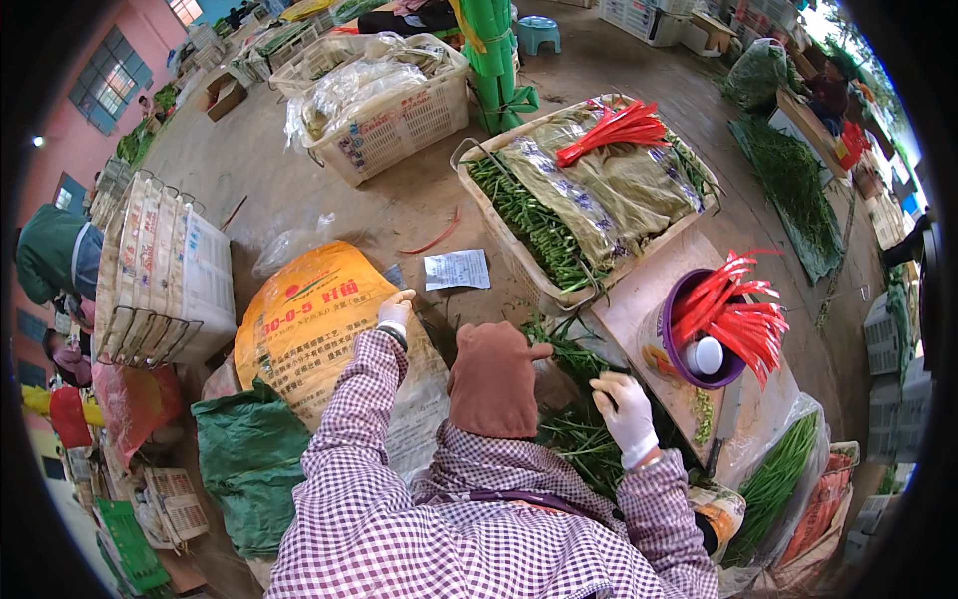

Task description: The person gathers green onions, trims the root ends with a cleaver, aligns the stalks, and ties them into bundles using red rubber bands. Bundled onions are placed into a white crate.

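My left hand (397, 308), in a white glove, is above the right edge of an orange printed sack (314, 299); its fingers are curled, and whether they hold anything is unclear. My right hand (625, 418), also white-gloved, has loosely bent fingers with nothing visible in them. It is over loose green stalks (580, 442), left of a board (763, 382). On the board are a knife (727, 427) and a purple-rimmed bucket (662, 337) holding red plastic strips (730, 318) and a white-capped container. A brown cap (494, 382) is between my arms.
Ahead, a crate (516, 254) holds green stalks under a plastic sheet, with red strips (614, 131) on top. Another crate (397, 123) holds clear plastic. Stacked crates (161, 277) and a person in green (52, 251) are at left; bagged green stalks (778, 464) are at right.
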